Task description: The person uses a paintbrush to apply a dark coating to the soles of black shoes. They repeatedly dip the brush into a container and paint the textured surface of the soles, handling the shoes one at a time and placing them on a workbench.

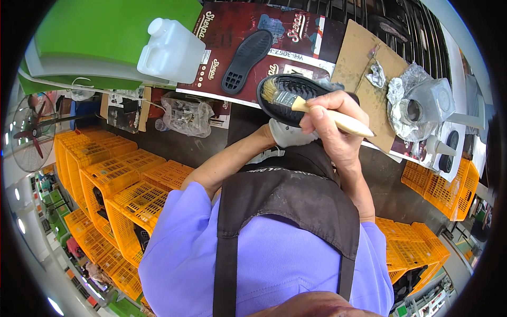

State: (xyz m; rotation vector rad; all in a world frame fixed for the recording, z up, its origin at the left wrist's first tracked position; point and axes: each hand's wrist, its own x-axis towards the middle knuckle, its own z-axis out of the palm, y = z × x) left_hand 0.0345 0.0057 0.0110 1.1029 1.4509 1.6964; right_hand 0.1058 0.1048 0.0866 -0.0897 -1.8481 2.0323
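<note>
My right hand [338,121] grips a paintbrush [346,120] with a pale wooden handle, a metal ferrule and light bristles. The bristles rest against the ribbed inside of a black shoe sole [297,83] with a raised rim. From the near side, my left hand [290,134], in a white glove, holds that sole up; its fingers are mostly hidden beneath it. Further left, a second dark sole [248,61] lies flat on the printed dark-red cardboard [227,37], with a square grid at its heel.
At the back left stands a white plastic jug [171,53]. A clear container [428,103] wrapped in plastic lies right of a stained brown cardboard sheet [364,63]. Orange crates [142,203] line the left, with another orange crate [443,185] at right. A fan [34,132] stands far left.
</note>
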